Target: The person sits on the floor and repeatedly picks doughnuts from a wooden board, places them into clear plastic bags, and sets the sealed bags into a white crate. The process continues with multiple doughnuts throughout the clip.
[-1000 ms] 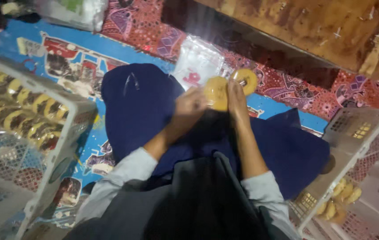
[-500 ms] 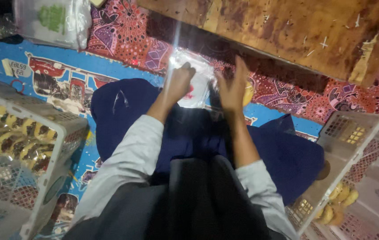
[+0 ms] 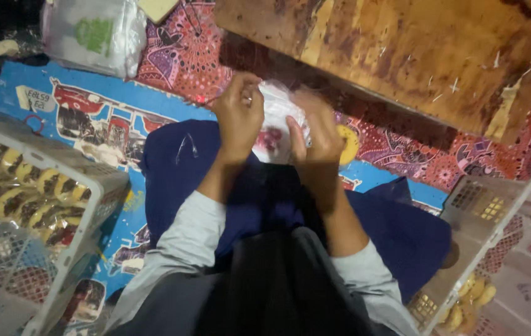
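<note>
Centre of frame: left hand [image 3: 239, 118] and right hand [image 3: 317, 134] grip a clear bag [image 3: 276, 124] between them, fingers curled and pinching its edges, prob. to hold its mouth steady above the lap. A yellow round [image 3: 347, 144] shows just right of the right hand, partly hidden. Lower left and lower right: white crates [image 3: 94, 205] w/ more rounds. Floor: patterned mats [image 3: 91, 118]; wooden board [image 3: 402, 56] at top. Dim light.

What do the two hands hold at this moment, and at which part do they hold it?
Both hands grip a small clear plastic bag: the left hand at its left edge, the right hand at its right edge.
</note>
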